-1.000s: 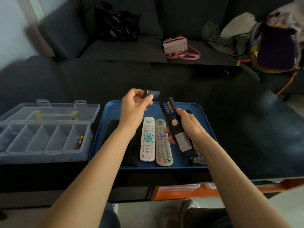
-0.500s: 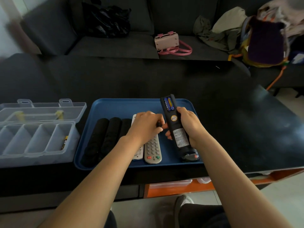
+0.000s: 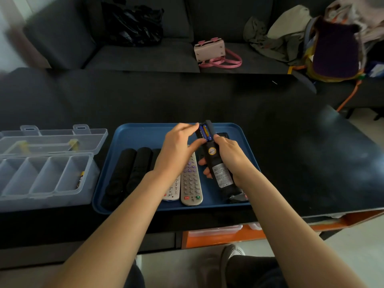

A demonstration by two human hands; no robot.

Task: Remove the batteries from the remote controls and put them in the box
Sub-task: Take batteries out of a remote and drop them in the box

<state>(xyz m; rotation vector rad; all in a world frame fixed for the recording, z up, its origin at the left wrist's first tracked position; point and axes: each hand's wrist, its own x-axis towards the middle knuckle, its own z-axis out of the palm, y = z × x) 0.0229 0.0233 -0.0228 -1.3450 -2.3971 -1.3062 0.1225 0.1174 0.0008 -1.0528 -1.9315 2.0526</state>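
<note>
My right hand (image 3: 229,157) grips a black remote (image 3: 218,171) turned back side up and tilted above the blue tray (image 3: 145,127). Its battery compartment is open and shows two blue batteries (image 3: 205,132). My left hand (image 3: 177,148) is at the compartment, its index finger at the top end and its thumb at the bottom end of the left battery, pinching it. The clear plastic box (image 3: 47,177) stands open left of the tray, with one battery (image 3: 80,179) in its rightmost compartment.
On the tray lie a white remote (image 3: 173,189), a grey remote (image 3: 191,181) and black remotes (image 3: 120,173) at the left. A small dark piece (image 3: 222,135) lies at the tray's back right. A dark sofa with bags stands behind the black table (image 3: 291,142).
My left hand held the battery cover, went down to the tray, and has now come up empty to the open compartment. The right hand kept hold of the black remote.
</note>
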